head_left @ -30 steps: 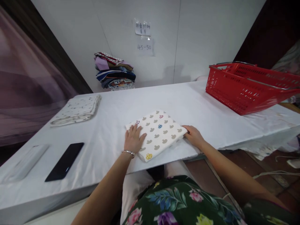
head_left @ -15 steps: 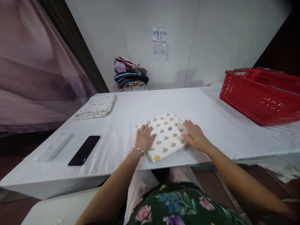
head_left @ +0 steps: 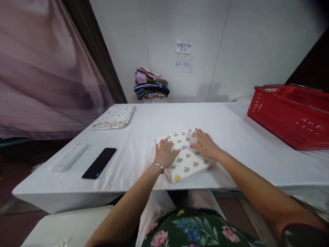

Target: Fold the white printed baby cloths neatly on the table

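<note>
A folded white cloth (head_left: 187,160) printed with grey, blue and yellow mushroom shapes lies near the table's front edge, turned slightly askew. My left hand (head_left: 166,153) rests flat on its left side, fingers spread, a silver bracelet at the wrist. On the upper right part of the cloth lies my right hand (head_left: 205,144), palm down with the fingers stretched out. It covers some of the print. Neither hand grips the fabric.
Another folded patterned cloth (head_left: 114,116) lies at the table's back left. A black phone (head_left: 99,163) and a white packet (head_left: 70,157) are at the left. A red basket (head_left: 290,116) stands at the right. Folded fabrics (head_left: 151,87) are stacked behind the white table (head_left: 231,127).
My right hand has slid from the cloth's right edge inward over its upper right part. My left hand stays on the left side. The whole view has shifted slightly.
</note>
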Tool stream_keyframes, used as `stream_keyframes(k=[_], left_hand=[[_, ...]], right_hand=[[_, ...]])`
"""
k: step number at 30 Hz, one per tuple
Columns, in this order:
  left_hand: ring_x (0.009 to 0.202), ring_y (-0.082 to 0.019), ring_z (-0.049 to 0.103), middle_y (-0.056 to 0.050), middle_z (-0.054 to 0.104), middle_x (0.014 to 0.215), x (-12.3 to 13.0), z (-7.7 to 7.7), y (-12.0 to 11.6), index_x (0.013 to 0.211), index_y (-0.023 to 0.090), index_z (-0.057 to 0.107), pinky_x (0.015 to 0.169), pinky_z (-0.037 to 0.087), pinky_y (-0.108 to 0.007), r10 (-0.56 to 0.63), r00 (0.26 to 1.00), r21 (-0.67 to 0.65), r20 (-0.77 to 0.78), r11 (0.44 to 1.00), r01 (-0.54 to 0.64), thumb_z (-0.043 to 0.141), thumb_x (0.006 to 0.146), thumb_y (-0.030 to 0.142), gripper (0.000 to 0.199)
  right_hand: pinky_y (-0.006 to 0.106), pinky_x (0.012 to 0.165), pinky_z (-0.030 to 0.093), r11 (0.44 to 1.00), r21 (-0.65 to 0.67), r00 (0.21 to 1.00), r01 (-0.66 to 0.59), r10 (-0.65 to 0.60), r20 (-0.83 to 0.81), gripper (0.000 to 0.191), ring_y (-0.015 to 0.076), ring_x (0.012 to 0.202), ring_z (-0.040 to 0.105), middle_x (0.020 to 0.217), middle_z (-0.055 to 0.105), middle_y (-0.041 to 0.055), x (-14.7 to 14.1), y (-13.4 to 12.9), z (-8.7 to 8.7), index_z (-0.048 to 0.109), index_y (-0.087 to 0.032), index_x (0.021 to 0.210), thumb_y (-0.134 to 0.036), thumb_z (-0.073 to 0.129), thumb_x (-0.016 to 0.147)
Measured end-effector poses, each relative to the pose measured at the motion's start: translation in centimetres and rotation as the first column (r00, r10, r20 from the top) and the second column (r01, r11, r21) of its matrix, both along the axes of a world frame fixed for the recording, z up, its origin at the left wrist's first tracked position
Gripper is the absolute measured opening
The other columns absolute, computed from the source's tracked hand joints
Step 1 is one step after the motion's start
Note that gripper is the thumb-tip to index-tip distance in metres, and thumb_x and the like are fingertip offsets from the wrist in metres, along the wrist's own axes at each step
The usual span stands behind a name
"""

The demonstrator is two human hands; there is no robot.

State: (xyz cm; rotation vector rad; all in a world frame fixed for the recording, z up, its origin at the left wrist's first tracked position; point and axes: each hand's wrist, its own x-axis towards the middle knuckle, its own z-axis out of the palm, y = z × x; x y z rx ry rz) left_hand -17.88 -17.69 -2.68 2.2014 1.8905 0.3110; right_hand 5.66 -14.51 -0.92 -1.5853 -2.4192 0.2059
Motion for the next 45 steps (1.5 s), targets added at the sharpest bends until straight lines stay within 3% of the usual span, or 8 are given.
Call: stream_keyframes(k=[10, 17, 19, 22, 25, 31, 37, 45], left_hand=[[0.139, -0.027, 0.014, -0.009, 0.025, 0.149, -0.1, -3.0, -1.9, 0.140, 0.019, 0.034, 0.113, 0.006, -0.049, -0.074, 0.995, 0.132, 0.062, 0.989, 0.065, 0.040, 0.084, 0.058, 0.068], [0.139, -0.025, 0.017, -0.009, 0.029, 0.148, -0.5, -2.9, -2.1, 0.134, 0.020, 0.041, 0.113, 0.010, -0.048, -0.061, 0.939, 0.164, 0.340, 0.986, 0.005, 0.049, 0.085, 0.047, 0.057], [0.136, -0.023, 0.025, -0.010, 0.032, 0.146, -1.4, -3.1, -2.4, 0.131, 0.019, 0.044, 0.112, 0.021, -0.043, 0.040, 0.842, 0.166, 0.537, 0.974, -0.153, 0.050, 0.085, 0.039, 0.050], [0.120, -0.023, 0.047, -0.014, 0.045, 0.135, -3.0, -3.0, -2.9, 0.130, 0.015, 0.043, 0.097, 0.042, -0.036, 0.321, 0.552, -0.121, 0.770, 0.922, -0.367, 0.055, 0.083, 0.032, 0.051], [0.108, -0.024, 0.055, -0.017, 0.048, 0.131, -4.0, -2.2, -3.3, 0.131, 0.012, 0.041, 0.075, 0.052, -0.030, 0.514, 0.302, -0.424, 0.803, 0.848, -0.317, 0.061, 0.079, 0.031, 0.059], [0.099, -0.021, 0.057, -0.017, 0.048, 0.128, -4.3, -1.0, -2.9, 0.132, 0.013, 0.039, 0.061, 0.051, -0.025, 0.592, 0.068, -0.571, 0.803, 0.797, -0.197, 0.068, 0.073, 0.032, 0.069], [0.063, -0.011, 0.056, -0.008, 0.062, 0.089, -4.5, -1.3, -1.3, 0.123, 0.012, 0.046, 0.053, 0.045, -0.023, 0.635, 0.052, -0.624, 0.771, 0.769, -0.139, 0.072, 0.069, 0.035, 0.065], [0.052, -0.010, 0.050, -0.001, 0.056, 0.060, -4.8, -1.1, 0.6, 0.078, 0.012, 0.060, 0.050, 0.040, -0.024, 0.699, 0.097, -0.701, 0.708, 0.713, -0.025, 0.072, 0.066, 0.045, 0.037]], right_hand=[[0.050, 0.108, 0.019, 0.994, -0.105, 1.000, 0.017, -0.017, 0.007, 0.067, 0.0276, 0.139, 0.012, 0.152, 0.017, 0.0088, -1.5, 6.7, -5.0, 0.029, -0.021, 0.141, -0.061, 0.031, 0.087], [0.042, 0.111, 0.022, 0.973, -0.223, 0.945, 0.052, -0.120, -0.304, 0.064, 0.0252, 0.137, 0.021, 0.150, 0.024, 0.0052, 0.0, 6.7, -4.2, 0.042, -0.024, 0.135, -0.060, 0.043, 0.082], [0.039, 0.108, 0.028, 0.951, -0.270, 0.876, 0.150, -0.254, -0.411, 0.063, 0.0250, 0.133, 0.032, 0.148, 0.029, 0.0047, 1.4, 6.4, -3.7, 0.043, -0.025, 0.135, -0.058, 0.046, 0.081], [0.037, 0.098, 0.042, 0.866, -0.418, 0.773, 0.274, -0.457, -0.440, 0.066, 0.0269, 0.119, 0.049, 0.138, 0.045, 0.0087, 4.0, 5.4, -3.3, 0.041, -0.022, 0.136, -0.052, 0.054, 0.079], [0.035, 0.087, 0.049, 0.780, -0.562, 0.730, 0.275, -0.550, -0.405, 0.070, 0.0257, 0.104, 0.059, 0.123, 0.058, 0.0100, 5.9, 4.1, -3.1, 0.038, -0.021, 0.138, -0.049, 0.058, 0.077], [0.041, 0.081, 0.051, 0.731, -0.589, 0.756, 0.345, -0.588, -0.288, 0.077, 0.0295, 0.095, 0.062, 0.115, 0.062, 0.0138, 6.5, 2.7, -3.1, 0.046, -0.021, 0.133, -0.061, 0.061, 0.069], [0.043, 0.082, 0.051, 0.741, -0.556, 0.775, 0.377, -0.581, -0.250, 0.067, 0.0348, 0.104, 0.058, 0.119, 0.060, 0.0166, 5.8, 3.0, -2.6, 0.061, -0.018, 0.116, -0.058, 0.068, 0.064], [0.035, 0.071, 0.056, 0.549, -0.830, 0.592, 0.099, -0.703, -0.395, 0.043, 0.0280, 0.089, 0.066, 0.102, 0.068, 0.0146, 5.7, 1.8, -1.8, 0.063, -0.016, 0.095, -0.045, 0.073, 0.064]])
